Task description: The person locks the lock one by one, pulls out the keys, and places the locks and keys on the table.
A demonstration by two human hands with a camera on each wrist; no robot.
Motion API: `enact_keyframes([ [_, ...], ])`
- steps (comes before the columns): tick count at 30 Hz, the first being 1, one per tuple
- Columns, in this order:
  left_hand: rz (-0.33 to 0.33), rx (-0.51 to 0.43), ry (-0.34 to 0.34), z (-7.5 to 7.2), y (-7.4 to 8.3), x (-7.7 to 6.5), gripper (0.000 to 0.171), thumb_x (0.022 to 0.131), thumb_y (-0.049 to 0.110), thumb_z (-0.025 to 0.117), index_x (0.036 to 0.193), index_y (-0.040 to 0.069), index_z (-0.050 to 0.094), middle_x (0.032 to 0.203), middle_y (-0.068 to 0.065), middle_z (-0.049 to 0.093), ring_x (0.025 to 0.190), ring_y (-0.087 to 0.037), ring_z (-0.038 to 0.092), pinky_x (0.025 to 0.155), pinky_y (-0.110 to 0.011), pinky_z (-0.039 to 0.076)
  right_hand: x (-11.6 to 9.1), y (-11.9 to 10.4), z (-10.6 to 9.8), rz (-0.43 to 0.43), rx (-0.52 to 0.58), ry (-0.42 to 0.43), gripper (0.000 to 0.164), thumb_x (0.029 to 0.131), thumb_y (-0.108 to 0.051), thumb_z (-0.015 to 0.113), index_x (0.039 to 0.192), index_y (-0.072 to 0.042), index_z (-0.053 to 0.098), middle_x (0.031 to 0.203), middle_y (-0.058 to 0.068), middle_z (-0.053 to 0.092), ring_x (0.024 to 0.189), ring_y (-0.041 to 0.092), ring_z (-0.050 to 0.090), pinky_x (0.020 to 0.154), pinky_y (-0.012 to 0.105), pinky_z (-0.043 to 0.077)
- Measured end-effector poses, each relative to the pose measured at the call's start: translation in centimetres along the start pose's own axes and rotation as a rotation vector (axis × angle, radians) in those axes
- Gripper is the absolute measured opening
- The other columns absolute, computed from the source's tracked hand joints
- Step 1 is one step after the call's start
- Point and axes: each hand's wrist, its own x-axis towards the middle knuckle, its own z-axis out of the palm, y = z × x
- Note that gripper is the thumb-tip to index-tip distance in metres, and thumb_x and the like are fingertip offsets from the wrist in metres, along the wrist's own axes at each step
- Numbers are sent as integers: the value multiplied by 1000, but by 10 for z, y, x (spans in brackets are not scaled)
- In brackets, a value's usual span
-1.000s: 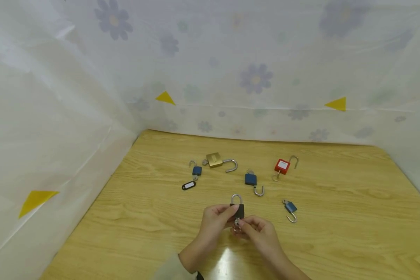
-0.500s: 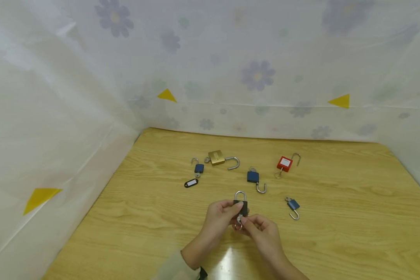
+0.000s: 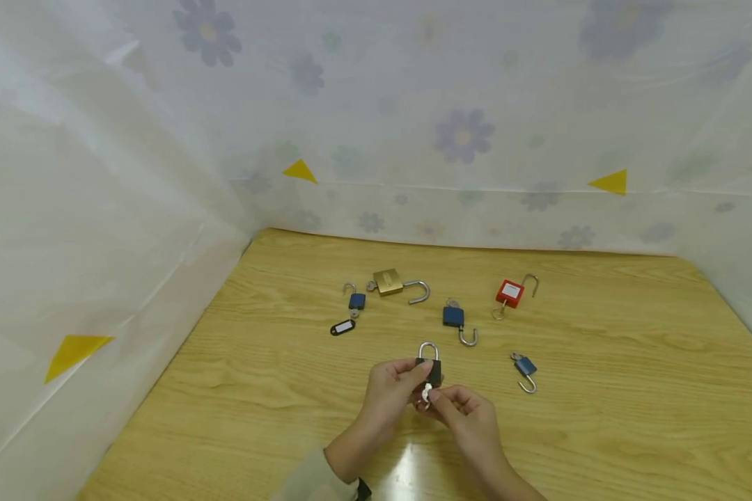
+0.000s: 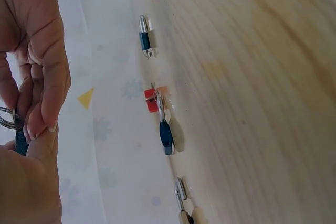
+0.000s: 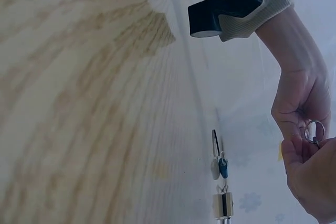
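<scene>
Near the front middle of the table, in the head view, my left hand [image 3: 385, 396] grips a black padlock [image 3: 435, 374], its thumb on the front face. The lock is upright with the shackle on top; both shackle legs meet the body. From its underside sticks a silver key [image 3: 427, 392], pinched between thumb and fingers of my right hand [image 3: 473, 421]. A key ring [image 5: 315, 131] hangs at the key and shows in the right wrist view. Most of the lock body is hidden by fingers in both wrist views.
Beyond the hands lie a small blue padlock [image 3: 356, 301] with a black tag [image 3: 342, 327], a brass padlock [image 3: 388, 282], another blue padlock [image 3: 453, 316], a red padlock [image 3: 510, 293] and a third blue padlock [image 3: 525, 366], all unlatched. Flowered sheeting [image 3: 376, 125] walls the table [image 3: 257, 390].
The key under the black padlock has turned and shows a broader, brighter face. The padlock has shifted slightly left since half a second ago. The other locks stay where they lay.
</scene>
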Motion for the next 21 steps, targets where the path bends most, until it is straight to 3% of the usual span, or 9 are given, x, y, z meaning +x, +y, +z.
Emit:
enact_keyframes([
  [6, -37, -49, 10, -3, 3, 2, 32, 87, 21, 59, 102, -8, 62, 84, -12, 71, 72, -11, 68, 63, -20, 54, -11, -30, 16, 55, -90, 80, 14, 81, 1, 60, 75, 14, 58, 65, -8, 66, 64, 6, 63, 63, 19, 52],
  [11, -47, -55, 33, -7, 4, 4, 34, 88, 22, 59, 104, -8, 61, 87, -13, 71, 75, -12, 68, 70, -25, 56, -11, -31, 19, 79, -61, 73, 11, 80, 5, 58, 78, 16, 58, 68, -6, 68, 67, 7, 65, 67, 20, 54],
  [16, -28, -107, 126, -16, 6, 9, 35, 88, 18, 59, 108, -11, 57, 92, -17, 69, 77, -12, 68, 76, -27, 55, -9, -24, 24, 137, -74, 32, 14, 81, 4, 58, 85, 17, 60, 74, 5, 69, 66, 8, 64, 67, 21, 55],
  [21, -6, -125, 194, -32, 11, 14, 37, 89, 17, 57, 111, -12, 54, 97, -19, 68, 79, -11, 67, 77, -25, 54, 0, -11, 31, 218, -285, -29, 18, 80, -7, 61, 84, 11, 65, 70, 6, 66, 59, 7, 54, 55, 19, 48],
])
